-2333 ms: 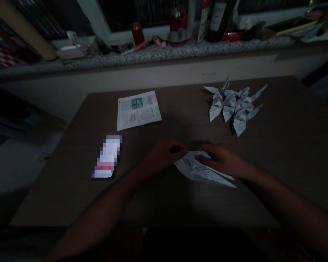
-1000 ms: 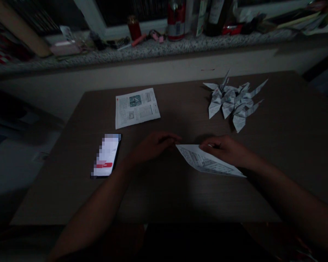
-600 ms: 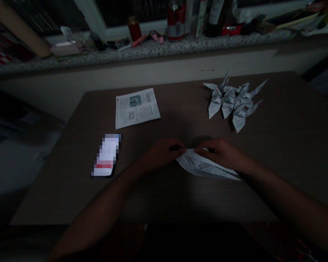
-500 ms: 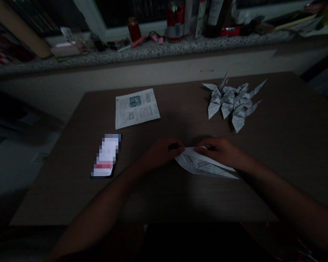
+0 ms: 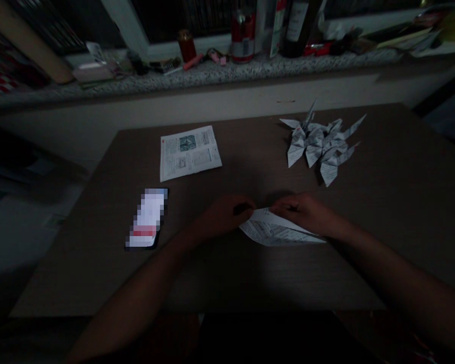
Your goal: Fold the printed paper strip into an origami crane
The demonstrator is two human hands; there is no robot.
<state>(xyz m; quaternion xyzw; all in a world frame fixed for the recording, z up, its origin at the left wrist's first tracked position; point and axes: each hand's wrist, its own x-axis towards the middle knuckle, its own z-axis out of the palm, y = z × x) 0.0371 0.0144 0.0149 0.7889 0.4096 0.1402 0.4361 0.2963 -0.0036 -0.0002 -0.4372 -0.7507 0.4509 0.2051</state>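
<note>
A folded piece of printed paper (image 5: pixel 278 232) lies on the dark wooden table (image 5: pixel 231 283) in front of me. My left hand (image 5: pixel 223 217) pinches its left tip with curled fingers. My right hand (image 5: pixel 307 215) presses down on the upper fold of the same paper, fingers closed over its top edge. Both forearms reach in from the bottom of the view. The room is dim.
A flat printed sheet (image 5: pixel 190 152) lies at the back left of the table, and a phone (image 5: pixel 147 218) with a lit screen sits left of my hands. Several folded paper cranes (image 5: pixel 320 144) are heaped at the back right. A cluttered stone ledge (image 5: pixel 227 71) runs behind.
The paper lay flat a second ago with my left hand just off its tip. Both hands have since closed on it and raised a flap into a narrower fold.
</note>
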